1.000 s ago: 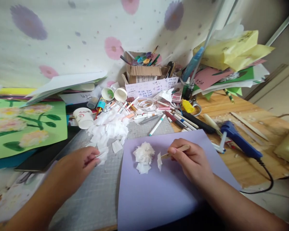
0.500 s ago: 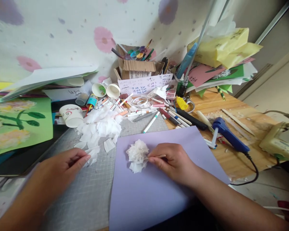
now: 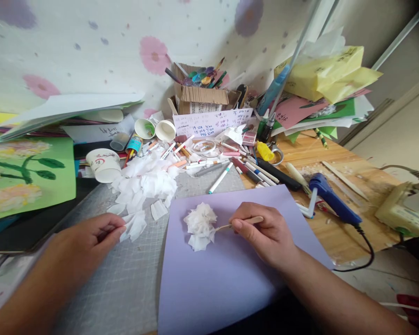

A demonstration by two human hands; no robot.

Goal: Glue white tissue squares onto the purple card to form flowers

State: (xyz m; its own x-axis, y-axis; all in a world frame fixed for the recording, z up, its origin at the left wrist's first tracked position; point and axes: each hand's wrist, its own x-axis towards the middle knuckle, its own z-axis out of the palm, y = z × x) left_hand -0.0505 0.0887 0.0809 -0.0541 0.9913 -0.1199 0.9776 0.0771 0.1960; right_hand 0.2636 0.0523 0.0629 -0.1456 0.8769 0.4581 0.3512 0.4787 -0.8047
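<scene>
Your right hand [image 3: 268, 235] pinches a thin wooden stick [image 3: 242, 223] between thumb and fingers, closed firmly on its shaft; the stick's tip touches the right edge of a white tissue flower [image 3: 200, 225]. The flower lies on a lilac sheet of paper [image 3: 230, 279], toward the sheet's upper left part. Your left hand [image 3: 87, 237] rests on the grey cutting mat [image 3: 125, 288], its thumb and fingertips pressed together on a small square of white tissue [image 3: 134, 226]. That square sits at the near edge of a loose pile of tissue squares [image 3: 148, 181], which spreads up the mat toward a paper cup [image 3: 104, 164] lying on its side. Right of the lilac sheet, on the wooden table [image 3: 352, 195], lies a blue glue gun [image 3: 330, 199] with its black cord trailing off the table edge. Pens [image 3: 230, 165] lie scattered behind the sheet. A green picture of flowers [image 3: 24, 179] lies at far left.
</scene>
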